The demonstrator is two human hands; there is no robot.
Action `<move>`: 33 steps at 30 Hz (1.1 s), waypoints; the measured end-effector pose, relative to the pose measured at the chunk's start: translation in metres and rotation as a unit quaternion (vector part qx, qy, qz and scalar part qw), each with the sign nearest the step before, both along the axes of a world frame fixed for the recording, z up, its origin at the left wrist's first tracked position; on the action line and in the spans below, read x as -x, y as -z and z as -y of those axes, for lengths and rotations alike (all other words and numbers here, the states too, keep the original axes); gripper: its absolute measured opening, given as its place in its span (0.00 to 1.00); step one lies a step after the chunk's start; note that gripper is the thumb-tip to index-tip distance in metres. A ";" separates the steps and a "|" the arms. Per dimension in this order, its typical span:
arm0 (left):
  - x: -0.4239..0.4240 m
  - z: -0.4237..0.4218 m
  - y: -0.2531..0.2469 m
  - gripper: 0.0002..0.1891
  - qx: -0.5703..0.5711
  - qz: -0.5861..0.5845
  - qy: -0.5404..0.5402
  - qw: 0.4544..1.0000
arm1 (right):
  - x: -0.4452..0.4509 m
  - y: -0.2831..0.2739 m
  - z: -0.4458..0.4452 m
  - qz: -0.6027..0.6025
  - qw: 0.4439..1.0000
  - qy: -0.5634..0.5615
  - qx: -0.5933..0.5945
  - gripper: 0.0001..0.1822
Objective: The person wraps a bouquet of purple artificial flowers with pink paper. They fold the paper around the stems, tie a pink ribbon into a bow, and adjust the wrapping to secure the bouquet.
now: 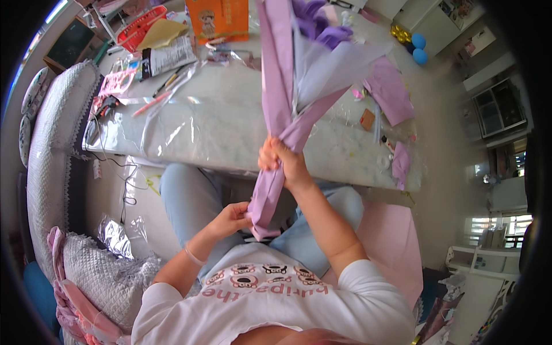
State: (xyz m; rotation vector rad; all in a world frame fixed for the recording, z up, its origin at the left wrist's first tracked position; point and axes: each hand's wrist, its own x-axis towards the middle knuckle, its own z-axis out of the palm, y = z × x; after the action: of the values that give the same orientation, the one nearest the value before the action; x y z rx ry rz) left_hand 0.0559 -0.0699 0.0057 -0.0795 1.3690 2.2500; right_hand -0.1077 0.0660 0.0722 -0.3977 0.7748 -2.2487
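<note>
A bouquet wrapped in pink-lilac paper (277, 90) slants up and away from my lap over the table's near edge. My right hand (284, 159) grips its gathered neck, fingers closed around the paper. Lower down, my left hand (233, 220) pinches the wrapped tail (264, 209) of the bouquet between thumb and fingers. White translucent wrapping (327, 71) fans out inside the paper. Purple flowers (315, 26) show at the far end, partly cut off by the frame's top. The stems are hidden inside the wrap.
The marble-look table (207, 125) has a clear plastic cover. At left lie a glue gun (108, 107) with its cord, a pen (166, 84) and a red basket (142, 28). To the right are pink paper (390, 92), a tape roll (383, 163) and a small brown block (367, 119).
</note>
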 end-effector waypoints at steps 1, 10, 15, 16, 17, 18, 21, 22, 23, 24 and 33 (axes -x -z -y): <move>0.008 0.007 -0.009 0.24 0.042 -0.005 0.029 0.999 | -0.004 0.003 0.000 -0.010 1.000 -0.006 -0.007 0.13; 0.102 0.027 -0.090 0.20 0.007 -0.125 0.031 0.992 | -0.028 0.023 0.000 -0.153 0.981 -0.050 -0.104 0.10; 0.105 0.025 -0.087 0.19 0.033 -0.218 -0.052 0.974 | -0.029 0.019 0.002 -0.137 0.979 -0.031 -0.146 0.04; 0.106 0.029 -0.086 0.19 0.047 -0.235 -0.061 0.969 | -0.029 0.021 0.002 -0.148 0.979 -0.038 -0.133 0.04; 0.106 0.034 -0.086 0.19 0.062 -0.252 -0.071 0.963 | -0.029 0.024 0.004 -0.158 0.979 -0.045 -0.119 0.05; 0.108 0.042 -0.092 0.20 0.132 -0.281 -0.110 0.944 | -0.029 0.028 0.003 -0.169 0.978 -0.052 -0.109 0.05; 0.123 0.053 -0.142 0.23 0.062 -0.331 -0.290 0.896 | -0.024 0.040 -0.001 -0.144 0.982 -0.067 -0.104 0.06; 0.127 0.063 -0.157 0.23 0.073 -0.343 -0.317 0.881 | -0.023 0.039 -0.003 -0.140 0.982 -0.073 -0.105 0.07; 0.130 0.075 -0.169 0.22 0.087 -0.353 -0.345 0.865 | -0.024 0.038 -0.002 -0.134 0.982 -0.081 -0.103 0.08; 0.135 0.088 -0.176 0.19 0.101 -0.353 -0.362 0.857 | -0.025 0.037 -0.001 -0.128 0.983 -0.087 -0.104 0.09; 0.144 0.139 -0.232 0.10 0.151 -0.303 -0.386 0.858 | -0.028 0.032 -0.002 -0.119 0.974 -0.179 -0.077 0.13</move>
State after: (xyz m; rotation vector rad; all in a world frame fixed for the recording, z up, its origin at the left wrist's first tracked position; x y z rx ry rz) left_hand -0.0879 -0.2089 0.2376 -0.0253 2.3605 2.8075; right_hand -0.0795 0.0678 0.0403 -0.6821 0.9133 -1.8116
